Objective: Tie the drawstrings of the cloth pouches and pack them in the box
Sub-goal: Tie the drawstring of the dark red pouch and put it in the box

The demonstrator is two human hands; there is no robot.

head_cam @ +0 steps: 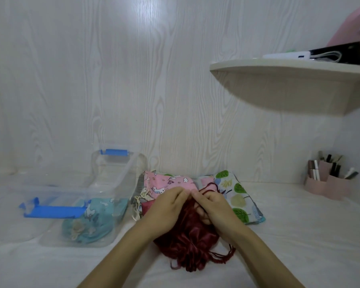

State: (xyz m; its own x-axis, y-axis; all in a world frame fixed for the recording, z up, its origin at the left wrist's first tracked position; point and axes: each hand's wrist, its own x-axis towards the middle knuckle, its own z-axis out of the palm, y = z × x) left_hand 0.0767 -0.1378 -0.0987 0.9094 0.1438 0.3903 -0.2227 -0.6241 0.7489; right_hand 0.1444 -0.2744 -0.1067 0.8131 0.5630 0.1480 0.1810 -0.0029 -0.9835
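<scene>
Red pouch [187, 242] lies beside the clear box [117, 183]. Left hand [168, 207] and right hand [215, 206], fingers curled, each pinch its cord [208, 187]. Advice: pull both ends evenly, seat knot against gathered mouth.

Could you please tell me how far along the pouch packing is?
Done: one teal pouch lies in the clear box. In hand: the left hand and right hand pinch the drawstring of the red pouch. Left: the pink pouch and leaf-print pouch lie unpacked behind it.

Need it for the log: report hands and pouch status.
Left hand and right hand pinching red drawstring. Red pouch outside box; teal pouch inside. Box open, nothing blocking.
</scene>
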